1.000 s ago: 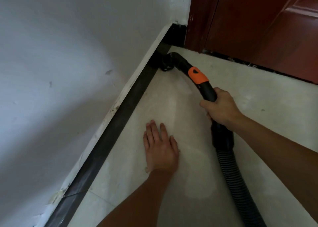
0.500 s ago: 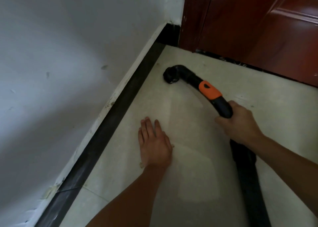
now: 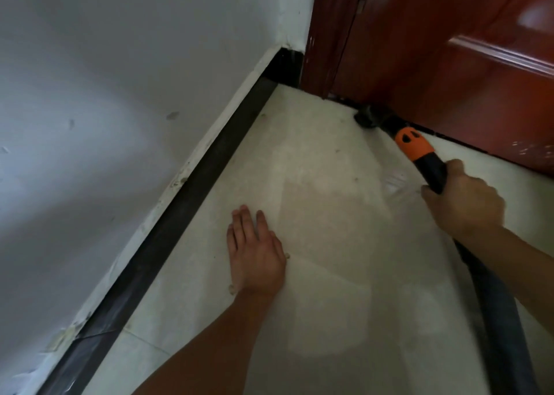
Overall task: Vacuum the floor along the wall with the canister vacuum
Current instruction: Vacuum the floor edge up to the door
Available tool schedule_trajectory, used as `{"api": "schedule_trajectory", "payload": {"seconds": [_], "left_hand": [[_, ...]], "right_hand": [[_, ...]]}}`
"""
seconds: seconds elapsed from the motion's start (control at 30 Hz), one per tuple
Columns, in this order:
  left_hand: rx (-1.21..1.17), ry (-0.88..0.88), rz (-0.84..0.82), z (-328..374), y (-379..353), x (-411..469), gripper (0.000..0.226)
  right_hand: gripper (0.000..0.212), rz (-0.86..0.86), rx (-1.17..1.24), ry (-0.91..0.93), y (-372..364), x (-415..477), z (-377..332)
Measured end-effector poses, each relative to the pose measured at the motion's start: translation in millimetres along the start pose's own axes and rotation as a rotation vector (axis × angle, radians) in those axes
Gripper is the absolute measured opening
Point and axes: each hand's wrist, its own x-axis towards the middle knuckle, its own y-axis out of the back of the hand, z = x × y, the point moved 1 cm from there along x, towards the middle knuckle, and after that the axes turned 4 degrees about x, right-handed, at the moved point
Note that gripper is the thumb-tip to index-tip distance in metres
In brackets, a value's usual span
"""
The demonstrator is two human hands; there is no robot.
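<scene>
- Your right hand [image 3: 463, 203] has its fingers [image 3: 454, 166] curled round the black handle tube [image 3: 434, 171], just on the near side of the orange collar [image 3: 412, 144].
- Your left hand [image 3: 256, 254] lies flat on the floor [image 3: 329, 245] with straight fingers and holds nothing. It is near the dark baseboard [image 3: 180, 209].
- The nozzle [image 3: 367, 119] now sits at the foot of the red door [image 3: 449, 50], far and to the right.
- A second ago it was tucked against the baseboard by the far corner, then you drew it out onto open floor.
- So you have left the white wall [image 3: 90, 125] for the door's edge.
- The baseboard stretch beside your left hand probably still needs a pass.
- The hose [image 3: 494, 304] trails back along the near right.
</scene>
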Motion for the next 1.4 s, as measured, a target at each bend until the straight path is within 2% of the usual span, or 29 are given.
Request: {"api": "schedule_trajectory", "payload": {"seconds": [0.2,0.27,0.4,0.5,0.57,0.63,0.7,0.9,1.03,1.23,1.4], "left_hand": [[0.011,-0.004,0.002,-2,0,-1,0.057],[0.017,-0.005,0.003,-3,-2,0,0.053],[0.016,-0.021,-0.008,-5,-2,-1,0.053],[-0.017,-0.054,-0.013,-7,-2,-2,0.053],[-0.013,-0.088,-0.022,-13,-1,-4,0.054],[0.003,-0.135,-0.034,-19,2,-13,0.057],[0.010,-0.150,-0.044,-22,6,-27,0.062],[0.019,-0.171,-0.100,-21,12,-66,0.062],[0.011,-0.232,-0.084,-29,20,-83,0.063],[0.016,-0.227,-0.101,-32,26,-100,0.059],[0.020,-0.159,-0.064,-69,32,-134,0.059]], "right_hand": [[0.032,-0.050,0.248,-0.368,15,-49,57],[0.027,-0.045,0.320,-0.383,16,-74,55],[0.024,-0.137,0.445,-0.263,0,-126,30],[0.024,-0.185,0.463,-0.211,-4,-145,41],[0.025,-0.085,0.405,-0.285,3,-143,68],[0.024,-0.005,0.392,-0.435,13,-139,93],[0.022,-0.003,0.457,-0.526,18,-141,102],[0.019,-0.132,0.627,-0.501,11,-173,95],[0.019,-0.061,0.635,-0.588,28,-178,112],[0.020,-0.170,0.633,-0.369,0,-190,67],[0.023,-0.083,0.603,-0.363,-19,-133,39]]}}
